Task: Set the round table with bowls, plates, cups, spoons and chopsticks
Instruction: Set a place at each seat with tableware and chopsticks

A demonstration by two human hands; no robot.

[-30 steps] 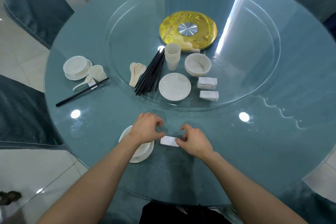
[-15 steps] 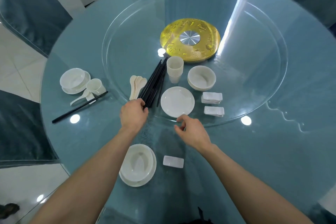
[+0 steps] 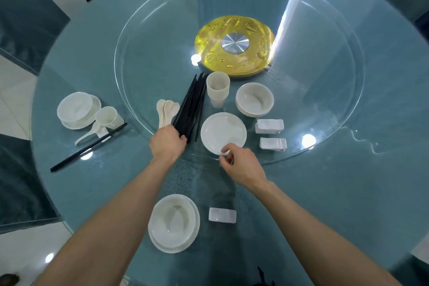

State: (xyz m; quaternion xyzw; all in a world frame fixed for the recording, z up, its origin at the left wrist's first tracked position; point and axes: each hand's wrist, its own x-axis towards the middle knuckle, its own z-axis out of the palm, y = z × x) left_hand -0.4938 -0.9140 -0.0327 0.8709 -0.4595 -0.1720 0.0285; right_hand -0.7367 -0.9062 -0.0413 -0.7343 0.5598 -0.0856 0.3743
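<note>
Left hand (image 3: 167, 144): reaching onto the turntable (image 3: 325, 72), fingers curled down over the near ends of the chopsticks (image 3: 191, 109), thumb tucked against the bundle.
Right hand (image 3: 241, 166): at the near rim of the plate (image 3: 223, 133), fingers curled. Thumb and forefinger sit close together right at the rim, can't tell if they actually pinch it.
Chopsticks: black bundle on the near-left part of the turntable, far ends pointing toward the gold hub (image 3: 234, 45).
Spoons (image 3: 166, 110): white stack just left of the chopsticks.
Cups (image 3: 217, 88): 1 stack just right of the chopsticks' far ends.
Bowls (image 3: 254, 99): stack just right of the cups, beyond the plate.
Rests (image 3: 270, 126): 2 small white piles by the turntable's near-right edge, right of the plate.
Near edge of the table (image 3: 348, 204): near bowl (image 3: 173, 222) sits on the near plate (image 3: 196, 227), with the near rest (image 3: 222, 215) just right of it, all between the forearms.
Left edge: left bowl (image 3: 75, 108) on the left plate (image 3: 96, 105), with the left cup (image 3: 109, 117) beside them and the left spoon (image 3: 86, 134) next to that. The pair (image 3: 88, 147) of black sticks lies across the left rest (image 3: 103, 136).
</note>
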